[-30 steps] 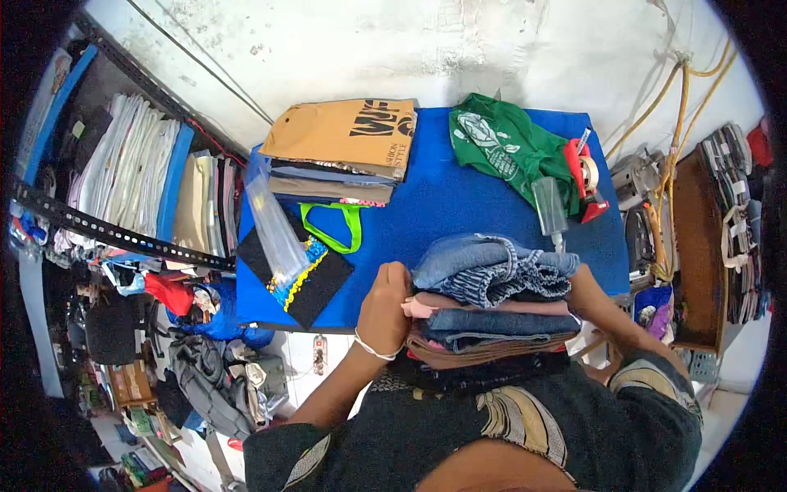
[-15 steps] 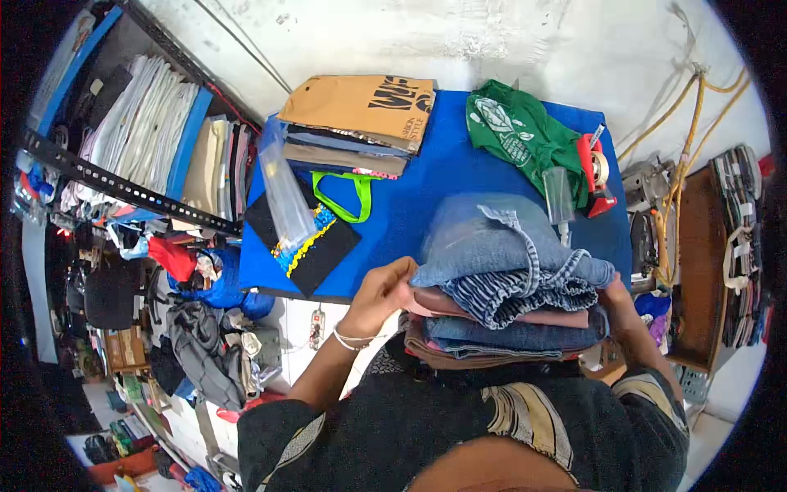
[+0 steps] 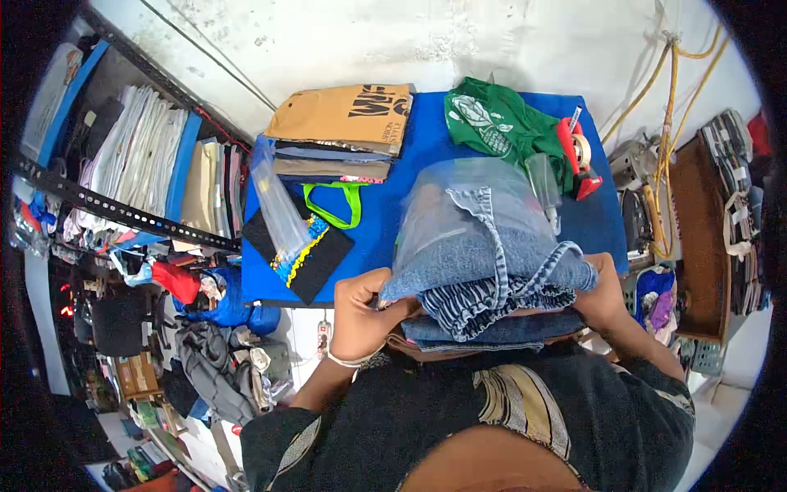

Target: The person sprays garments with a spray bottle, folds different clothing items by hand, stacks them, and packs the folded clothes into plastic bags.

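A folded denim garment (image 3: 525, 250) with straps and a gathered elastic waistband (image 3: 463, 307) rests on a pile of folded clothes (image 3: 484, 330) close to my body. My left hand (image 3: 365, 307) is closed on its left edge, thumb on the near side. My right hand (image 3: 602, 295) is closed on its right edge, with some fingers hidden behind the cloth. Clear plastic (image 3: 426, 197), apparently a bag, covers the far part of the denim. The straps and waistband lie outside it. A pinkish-brown layer shows just under the denim.
On the blue table (image 3: 385, 238) are stacked garments in packaging (image 3: 336, 123), a green bag (image 3: 500, 123), a red tape dispenser (image 3: 580, 160), a clear bottle (image 3: 543, 189) and a black bag with green handles (image 3: 307, 275). Shelves of clothes (image 3: 139, 156) stand left; a wooden cabinet (image 3: 697, 238) stands right.
Both hands and the denim garment have come slightly nearer to my body. The clear plastic over the denim's far part now shows plainly. The whole view has shifted a little.
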`<action>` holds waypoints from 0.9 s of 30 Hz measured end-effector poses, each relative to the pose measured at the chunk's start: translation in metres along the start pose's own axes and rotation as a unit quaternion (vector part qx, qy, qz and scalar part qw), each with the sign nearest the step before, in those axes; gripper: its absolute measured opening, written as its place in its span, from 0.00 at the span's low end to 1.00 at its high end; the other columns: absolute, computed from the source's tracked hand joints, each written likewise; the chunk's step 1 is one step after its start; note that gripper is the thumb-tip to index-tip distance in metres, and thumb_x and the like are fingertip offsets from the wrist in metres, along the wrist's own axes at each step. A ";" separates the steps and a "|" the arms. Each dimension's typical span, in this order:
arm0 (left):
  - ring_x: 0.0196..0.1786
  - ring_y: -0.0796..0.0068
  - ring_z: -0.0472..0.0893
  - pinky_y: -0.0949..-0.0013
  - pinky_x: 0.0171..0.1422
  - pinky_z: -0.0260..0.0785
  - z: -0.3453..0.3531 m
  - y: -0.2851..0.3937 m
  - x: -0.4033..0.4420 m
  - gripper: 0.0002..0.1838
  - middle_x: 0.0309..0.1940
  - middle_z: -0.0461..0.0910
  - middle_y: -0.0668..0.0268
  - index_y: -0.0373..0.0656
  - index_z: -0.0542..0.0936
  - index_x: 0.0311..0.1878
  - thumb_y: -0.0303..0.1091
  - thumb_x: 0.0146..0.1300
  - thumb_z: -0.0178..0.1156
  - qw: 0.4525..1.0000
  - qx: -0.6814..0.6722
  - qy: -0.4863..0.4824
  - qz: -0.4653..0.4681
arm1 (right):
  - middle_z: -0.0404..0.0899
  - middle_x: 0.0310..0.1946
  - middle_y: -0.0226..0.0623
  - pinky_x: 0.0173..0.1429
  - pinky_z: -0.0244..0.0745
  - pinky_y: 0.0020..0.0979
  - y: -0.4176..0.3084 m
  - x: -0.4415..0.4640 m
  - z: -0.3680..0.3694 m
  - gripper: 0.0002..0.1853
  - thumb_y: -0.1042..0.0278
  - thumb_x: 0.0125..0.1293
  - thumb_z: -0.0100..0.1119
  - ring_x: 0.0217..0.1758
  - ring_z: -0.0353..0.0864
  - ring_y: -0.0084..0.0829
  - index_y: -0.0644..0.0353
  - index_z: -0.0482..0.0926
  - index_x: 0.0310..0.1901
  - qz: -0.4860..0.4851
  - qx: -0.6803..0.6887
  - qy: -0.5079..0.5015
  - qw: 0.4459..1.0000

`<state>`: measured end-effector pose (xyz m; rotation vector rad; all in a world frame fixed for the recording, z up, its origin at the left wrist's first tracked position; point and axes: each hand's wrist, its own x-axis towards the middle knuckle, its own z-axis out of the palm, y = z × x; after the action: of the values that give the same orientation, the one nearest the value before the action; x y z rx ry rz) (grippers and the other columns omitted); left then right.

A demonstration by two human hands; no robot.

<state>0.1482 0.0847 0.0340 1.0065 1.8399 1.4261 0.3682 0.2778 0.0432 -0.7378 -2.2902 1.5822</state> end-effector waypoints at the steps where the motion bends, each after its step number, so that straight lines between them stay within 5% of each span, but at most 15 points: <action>1: 0.22 0.89 0.64 0.81 0.25 0.55 0.001 -0.003 -0.002 0.07 0.16 0.68 0.74 0.37 0.70 0.17 0.16 0.41 0.58 1.000 0.008 0.020 0.008 | 0.79 0.30 0.31 0.38 0.71 0.22 0.002 0.000 0.000 0.14 0.85 0.44 0.52 0.32 0.75 0.17 0.68 0.78 0.36 0.012 0.015 -0.002 1.000; 6: 0.23 0.88 0.69 0.81 0.27 0.62 -0.001 -0.037 0.009 0.10 0.19 0.71 0.75 0.39 0.70 0.25 0.31 0.58 0.58 0.986 -0.138 -0.027 -0.088 | 0.75 0.29 0.25 0.39 0.67 0.20 0.034 0.005 -0.002 0.11 0.72 0.56 0.57 0.34 0.70 0.14 0.66 0.75 0.40 0.112 0.157 -0.039 0.980; 7: 0.23 0.88 0.69 0.81 0.28 0.63 -0.002 -0.047 0.011 0.11 0.20 0.71 0.74 0.39 0.71 0.26 0.34 0.61 0.56 0.987 -0.102 -0.026 -0.122 | 0.74 0.30 0.25 0.40 0.65 0.20 0.026 0.009 0.000 0.16 0.56 0.62 0.53 0.34 0.68 0.15 0.63 0.74 0.38 0.142 0.127 -0.026 0.981; 10: 0.25 0.89 0.68 0.83 0.31 0.60 -0.004 -0.076 0.020 0.18 0.20 0.71 0.75 0.37 0.73 0.29 0.43 0.65 0.48 0.975 -0.111 -0.042 -0.186 | 0.75 0.30 0.28 0.41 0.67 0.22 0.059 0.018 -0.008 0.23 0.46 0.65 0.43 0.35 0.72 0.19 0.60 0.75 0.34 0.228 0.232 -0.026 0.945; 13: 0.28 0.90 0.67 0.84 0.32 0.59 -0.008 -0.081 0.006 0.20 0.23 0.71 0.76 0.37 0.74 0.30 0.46 0.66 0.45 0.979 -0.073 -0.040 -0.189 | 0.76 0.36 0.31 0.45 0.69 0.24 0.074 0.010 -0.003 0.16 0.57 0.66 0.43 0.39 0.73 0.24 0.61 0.74 0.43 0.331 0.386 0.026 0.861; 14: 0.28 0.90 0.67 0.84 0.33 0.59 -0.005 -0.080 0.005 0.21 0.24 0.71 0.76 0.38 0.74 0.30 0.47 0.67 0.44 0.983 -0.085 -0.026 -0.160 | 0.76 0.39 0.34 0.52 0.69 0.27 0.080 0.007 -0.003 0.16 0.58 0.65 0.44 0.47 0.74 0.28 0.61 0.73 0.45 0.328 0.395 0.011 0.858; 16: 0.31 0.89 0.68 0.84 0.35 0.59 -0.005 -0.088 0.003 0.15 0.26 0.72 0.77 0.39 0.74 0.31 0.39 0.66 0.45 0.965 -0.163 -0.005 -0.205 | 0.77 0.37 0.34 0.49 0.70 0.27 0.083 -0.001 0.007 0.16 0.58 0.63 0.45 0.43 0.75 0.27 0.62 0.74 0.44 0.286 0.315 0.036 0.904; 18: 0.38 0.80 0.75 0.78 0.44 0.65 -0.019 -0.097 0.001 0.17 0.36 0.76 0.69 0.39 0.74 0.46 0.42 0.61 0.51 0.932 -0.230 -0.067 -0.271 | 0.77 0.37 0.35 0.47 0.70 0.26 0.077 0.002 0.012 0.14 0.66 0.59 0.50 0.40 0.76 0.25 0.65 0.75 0.44 0.293 0.409 0.050 0.863; 19: 0.42 0.78 0.75 0.76 0.49 0.65 -0.025 -0.113 -0.004 0.17 0.40 0.76 0.68 0.40 0.73 0.49 0.33 0.56 0.55 0.891 -0.349 -0.077 -0.280 | 0.77 0.37 0.35 0.47 0.70 0.26 0.091 -0.003 0.011 0.14 0.66 0.59 0.50 0.40 0.76 0.25 0.65 0.75 0.44 0.292 0.407 0.049 0.864; 22: 0.47 0.77 0.74 0.75 0.53 0.64 -0.021 -0.097 -0.007 0.20 0.43 0.75 0.68 0.40 0.73 0.49 0.27 0.49 0.56 0.917 -0.320 -0.097 -0.217 | 0.77 0.40 0.36 0.48 0.70 0.26 0.126 -0.018 0.006 0.16 0.75 0.53 0.55 0.41 0.76 0.26 0.66 0.74 0.45 0.303 0.371 0.041 0.877; 24: 0.44 0.79 0.72 0.76 0.52 0.62 -0.021 -0.087 -0.003 0.19 0.39 0.73 0.69 0.40 0.72 0.44 0.23 0.44 0.56 0.940 -0.275 -0.109 -0.171 | 0.77 0.41 0.36 0.48 0.70 0.26 0.106 -0.013 -0.001 0.19 0.81 0.47 0.57 0.41 0.76 0.26 0.66 0.75 0.45 0.238 0.280 -0.062 0.928; 27: 0.39 0.82 0.71 0.78 0.48 0.63 -0.021 -0.089 0.004 0.18 0.34 0.72 0.71 0.40 0.71 0.37 0.17 0.38 0.56 0.966 -0.205 -0.090 -0.129 | 0.78 0.39 0.34 0.48 0.70 0.25 0.079 0.002 0.003 0.19 0.80 0.46 0.56 0.41 0.76 0.24 0.65 0.75 0.44 0.205 0.321 -0.067 0.922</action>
<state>0.1105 0.0650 -0.0466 0.6380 1.4075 1.4229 0.3855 0.2979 -0.0309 -0.9747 -1.5612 2.4543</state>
